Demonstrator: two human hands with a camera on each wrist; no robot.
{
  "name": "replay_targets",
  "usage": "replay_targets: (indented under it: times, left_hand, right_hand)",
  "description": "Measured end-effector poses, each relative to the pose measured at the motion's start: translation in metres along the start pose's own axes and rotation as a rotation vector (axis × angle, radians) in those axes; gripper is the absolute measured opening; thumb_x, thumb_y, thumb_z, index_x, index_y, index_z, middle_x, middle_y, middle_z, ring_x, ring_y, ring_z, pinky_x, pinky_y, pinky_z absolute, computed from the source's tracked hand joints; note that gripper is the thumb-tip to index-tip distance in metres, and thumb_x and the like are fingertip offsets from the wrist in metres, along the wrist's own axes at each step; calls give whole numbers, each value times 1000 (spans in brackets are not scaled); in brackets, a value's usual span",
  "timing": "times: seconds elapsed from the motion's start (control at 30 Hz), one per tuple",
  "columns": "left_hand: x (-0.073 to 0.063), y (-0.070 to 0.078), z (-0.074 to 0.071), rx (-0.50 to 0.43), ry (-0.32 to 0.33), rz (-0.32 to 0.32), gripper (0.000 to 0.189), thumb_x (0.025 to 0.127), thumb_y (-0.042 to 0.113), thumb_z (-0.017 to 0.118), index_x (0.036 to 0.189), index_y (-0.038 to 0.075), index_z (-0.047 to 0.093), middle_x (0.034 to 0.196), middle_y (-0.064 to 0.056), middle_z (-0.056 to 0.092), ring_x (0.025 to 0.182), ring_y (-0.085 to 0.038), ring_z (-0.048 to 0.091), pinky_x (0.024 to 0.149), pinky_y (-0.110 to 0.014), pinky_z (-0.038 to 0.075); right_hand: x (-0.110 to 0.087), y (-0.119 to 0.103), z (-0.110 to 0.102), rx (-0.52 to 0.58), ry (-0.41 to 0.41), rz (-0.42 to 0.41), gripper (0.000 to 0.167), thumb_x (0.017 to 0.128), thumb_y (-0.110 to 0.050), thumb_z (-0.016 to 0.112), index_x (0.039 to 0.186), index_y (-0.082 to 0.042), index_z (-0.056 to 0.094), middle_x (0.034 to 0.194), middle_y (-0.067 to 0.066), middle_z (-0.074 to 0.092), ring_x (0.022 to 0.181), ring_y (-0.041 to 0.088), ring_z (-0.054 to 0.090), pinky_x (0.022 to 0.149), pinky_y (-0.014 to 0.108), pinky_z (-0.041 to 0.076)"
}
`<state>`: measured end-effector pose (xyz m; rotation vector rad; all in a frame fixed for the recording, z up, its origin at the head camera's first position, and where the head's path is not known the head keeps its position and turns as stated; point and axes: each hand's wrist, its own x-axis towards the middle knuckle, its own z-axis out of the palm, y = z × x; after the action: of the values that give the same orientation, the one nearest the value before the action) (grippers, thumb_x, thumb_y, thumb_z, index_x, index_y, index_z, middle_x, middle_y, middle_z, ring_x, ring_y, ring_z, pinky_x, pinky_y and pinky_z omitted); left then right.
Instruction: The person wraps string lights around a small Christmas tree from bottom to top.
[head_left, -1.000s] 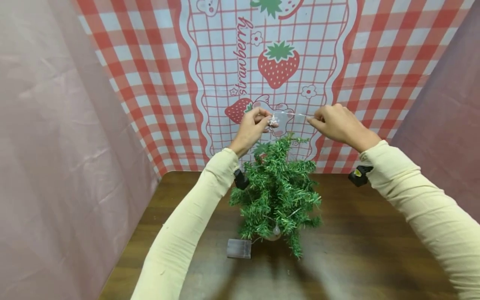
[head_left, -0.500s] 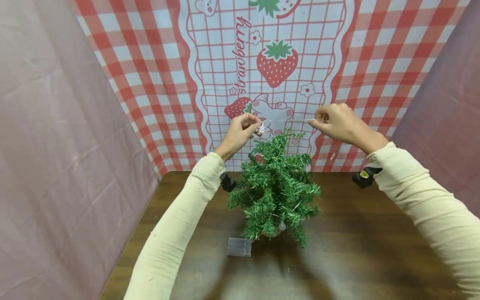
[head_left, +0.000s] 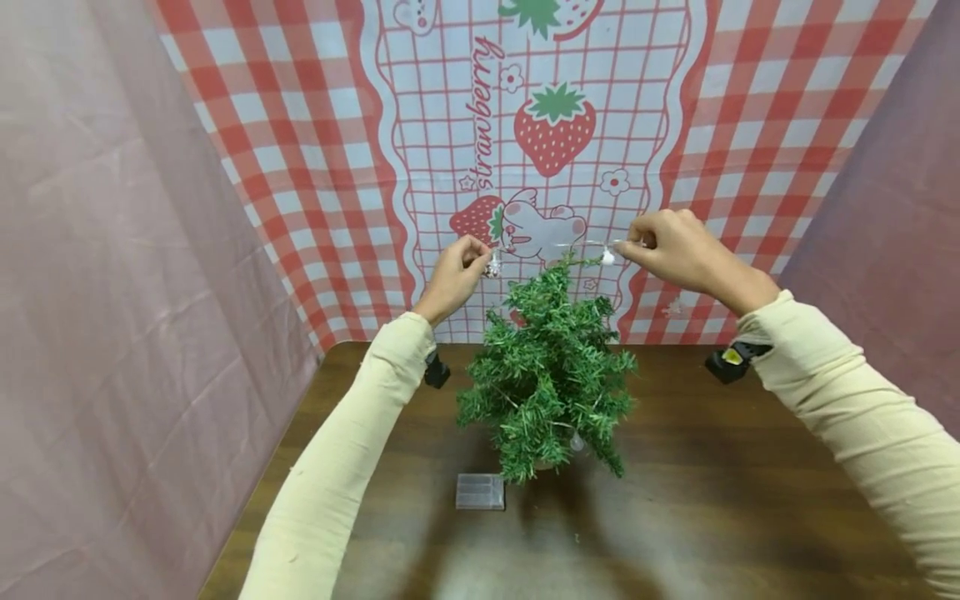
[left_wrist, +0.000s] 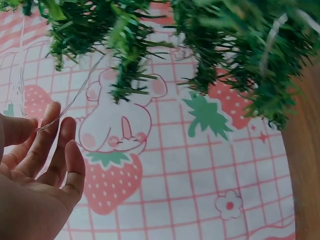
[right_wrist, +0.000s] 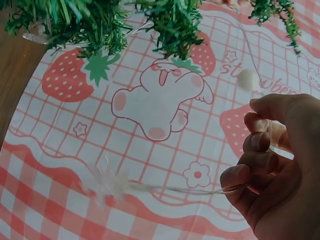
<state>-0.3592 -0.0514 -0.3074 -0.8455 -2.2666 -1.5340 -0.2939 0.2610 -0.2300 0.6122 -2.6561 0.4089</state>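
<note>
A small green artificial Christmas tree [head_left: 551,358] stands on the table. Above its top, a thin clear string-light wire [head_left: 564,244] runs between the two hands. The left hand [head_left: 452,279] pinches the wire between thumb and fingertip, and a clear spiky snowflake light [head_left: 492,265] hangs right at its fingertips. On the other side, the right hand [head_left: 678,250] pinches the wire too, with a white round bulb [head_left: 607,257] beside its fingertips. From its lower fingers the wire trails to another snowflake light [right_wrist: 107,182], blurred in the right wrist view.
A clear battery box [head_left: 480,492] lies on the brown wooden table [head_left: 712,500], left of the tree's base. Another bulb [head_left: 577,442] hangs low in the branches. Behind is a strawberry-print cloth [head_left: 555,133], with pink curtains [head_left: 112,292] at the sides.
The left hand has moved left and slightly down with the snowflake light, lengthening the wire between the hands. The white bulb now shows beside the right hand, which has barely moved.
</note>
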Motion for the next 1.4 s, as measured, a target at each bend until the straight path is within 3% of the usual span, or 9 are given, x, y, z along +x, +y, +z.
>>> replay_targets:
  times: [0.2, 0.37, 0.5, 0.6, 0.7, 0.87, 1.0, 1.2, 1.4]
  left_hand:
    - [-13, -12, -9, -36, -4, -41, 14, 105, 9, 48, 107, -2, 56, 75, -7, 56, 63, -18, 46, 59, -27, 39]
    - [-23, -20, -15, -112, -11, -122, 22, 106, 13, 47, 114, -6, 53, 94, -19, 67, 86, -30, 64, 74, -40, 54]
    - [-28, -24, -16, -149, -10, -158, 22, 106, 14, 47, 114, -6, 53, 103, -25, 68, 97, -35, 67, 86, -53, 54]
    - [-31, -25, -17, -148, -7, -180, 21, 106, 15, 47, 113, -4, 53, 102, -24, 69, 97, -34, 68, 87, -54, 53]
    - [-32, -25, -17, -148, 0, -190, 22, 106, 16, 48, 114, -4, 53, 101, -21, 69, 96, -31, 69, 88, -54, 53]
    - [-33, -23, -18, -170, 24, -180, 22, 106, 15, 48, 115, -5, 54, 103, -23, 70, 95, -32, 68, 88, -54, 53]
    - [-35, -22, -18, -186, 53, -179, 18, 106, 13, 47, 113, -3, 53, 104, -25, 69, 93, -31, 68, 84, -46, 56]
    - [-41, -26, -21, -95, 91, -140, 15, 106, 11, 46, 111, -1, 53, 90, -22, 69, 70, -16, 59, 65, -25, 51]
    - [-50, -31, -26, -110, 127, -125, 15, 106, 11, 45, 111, -1, 52, 90, -19, 68, 76, -22, 63, 69, -32, 52]
  right_hand:
    - [-4, -4, -8, 22, 24, 1, 36, 101, -29, 58, 71, -9, 56, 58, 5, 46, 51, 16, 39, 54, 30, 36]
    - [-8, -2, -16, 73, 50, 33, 39, 101, -36, 58, 72, -10, 60, 58, 6, 47, 49, 16, 37, 51, 30, 34]
    - [-7, 1, -19, 157, 30, 93, 37, 100, -41, 59, 82, -10, 69, 65, 9, 54, 50, 16, 37, 50, 31, 34]
    - [-5, 4, -19, 222, 27, 138, 36, 100, -41, 58, 94, -8, 72, 73, 11, 57, 55, 18, 38, 51, 31, 33]
    - [-2, 4, -16, 245, 84, 148, 37, 102, -39, 55, 105, -5, 70, 76, 10, 58, 57, 17, 41, 51, 30, 34]
    - [6, -6, -13, 199, 270, 73, 33, 102, -32, 55, 108, -3, 69, 67, 9, 55, 52, 16, 42, 49, 25, 34]
    - [10, -20, -14, 166, 377, 2, 29, 102, -28, 56, 105, -2, 70, 64, 9, 54, 50, 14, 41, 48, 22, 33]
    - [10, -40, -15, 170, 414, -62, 25, 102, -23, 58, 103, -2, 70, 60, 7, 52, 48, 12, 40, 46, 20, 31]
    - [6, -59, -15, 186, 409, -151, 20, 101, -21, 60, 102, -4, 71, 58, 3, 51, 47, 13, 39, 45, 20, 30]
